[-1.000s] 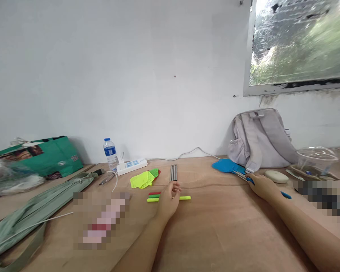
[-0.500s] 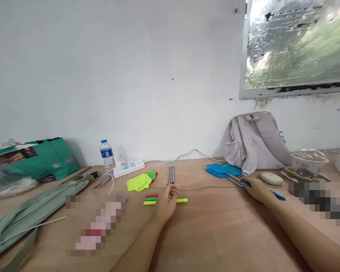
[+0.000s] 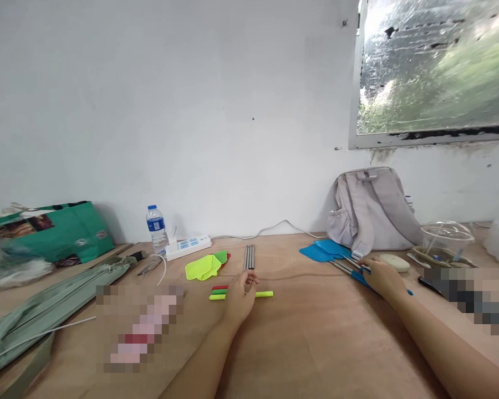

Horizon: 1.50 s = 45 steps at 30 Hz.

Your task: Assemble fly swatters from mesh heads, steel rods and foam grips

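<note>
On a wooden table (image 3: 316,338), the left hand (image 3: 239,296) rests loosely curled over thin coloured handles (image 3: 264,293) just in front of the grey rods (image 3: 249,257), while the right hand (image 3: 382,277), far right of the rods, closes on blue fly swatters (image 3: 322,251), seemingly light, flexible, best held mid-shaft.

We count three coloured handles (image 3: 241,293), three metal rods (image 3: 249,257), one bottle (image 3: 154,221), one backpack (image 3: 372,209).
</note>
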{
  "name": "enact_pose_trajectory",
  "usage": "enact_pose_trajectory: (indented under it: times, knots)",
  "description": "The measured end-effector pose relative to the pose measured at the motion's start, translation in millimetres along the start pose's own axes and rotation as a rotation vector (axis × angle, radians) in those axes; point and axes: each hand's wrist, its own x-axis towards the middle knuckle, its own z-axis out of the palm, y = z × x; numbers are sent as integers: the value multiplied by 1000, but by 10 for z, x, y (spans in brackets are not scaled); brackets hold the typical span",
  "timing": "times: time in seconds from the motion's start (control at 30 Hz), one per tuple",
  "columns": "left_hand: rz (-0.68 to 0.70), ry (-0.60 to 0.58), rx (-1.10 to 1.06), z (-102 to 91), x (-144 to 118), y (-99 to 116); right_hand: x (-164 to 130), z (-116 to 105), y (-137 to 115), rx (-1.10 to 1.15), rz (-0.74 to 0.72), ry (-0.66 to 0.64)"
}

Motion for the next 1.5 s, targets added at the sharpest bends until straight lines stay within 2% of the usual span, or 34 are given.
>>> enact_pose_trajectory:
  times: [0.07, 0.13, 0.17, 0.33, 0.47, 0.63, 0.8, 0.93, 1.13, 1.27, 1.5]
  knots:
    - [23, 20, 63, -24, 8, -4, -1, -48, -117, 2, -63, 44]
    - [35, 28, 159, -49, 11, 1, -28, -82, -322, 66, -198, 48]
    - [42, 22, 217, -61, 10, 5, -61, -89, -455, 133, -326, 36]
    - [120, -33, 465, -119, 7, 11, -358, -34, -1249, 404, -685, -14]
    - [97, 41, 533, -239, 35, -82, -367, 81, -1744, 583, -701, -114]
    - [-32, 134, 529, -492, 69, -347, 14, 323, -2101, 696, -596, -218]
    - [-184, 216, 440, -660, 90, -652, 243, 540, -2322, 673, -660, -274]
    - [-285, 229, 306, -641, 127, -869, 296, 624, -2442, 585, -752, -304]
    - [-350, 218, 300, -608, 191, -1060, 319, 630, -2462, 465, -737, -331]
    - [-390, 201, 327, -653, 228, -1106, 307, 607, -2470, 346, -632, -337]
    - [-436, 153, 399, -671, 255, -1107, 291, 608, -2325, 136, -297, -362]
